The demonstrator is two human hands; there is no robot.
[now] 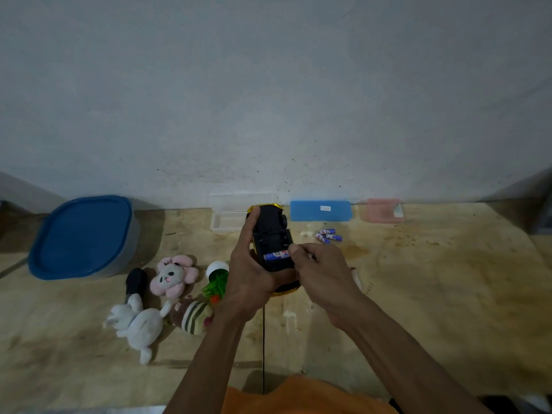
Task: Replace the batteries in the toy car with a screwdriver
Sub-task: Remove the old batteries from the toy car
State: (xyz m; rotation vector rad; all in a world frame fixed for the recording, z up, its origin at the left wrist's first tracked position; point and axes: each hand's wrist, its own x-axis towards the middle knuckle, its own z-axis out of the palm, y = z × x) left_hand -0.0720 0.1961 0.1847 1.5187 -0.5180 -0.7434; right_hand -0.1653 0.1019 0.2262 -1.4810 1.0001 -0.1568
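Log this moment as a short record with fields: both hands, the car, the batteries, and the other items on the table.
left hand: grips the toy car, held above the table with its underside up
right hand: fingertips at the open battery bay, grip on one battery lying in it
spare batteries: small loose cluster on the table, right of the car
screwdriver: not clearly visible
left side: soft toys, blue-lidded container
back edge: blue case, pink box

Your left hand (254, 282) grips the upturned toy car (273, 234) — your right hand (321, 270) fingertips touch the seated battery (276, 256) — spare batteries (328, 235) lie beyond.
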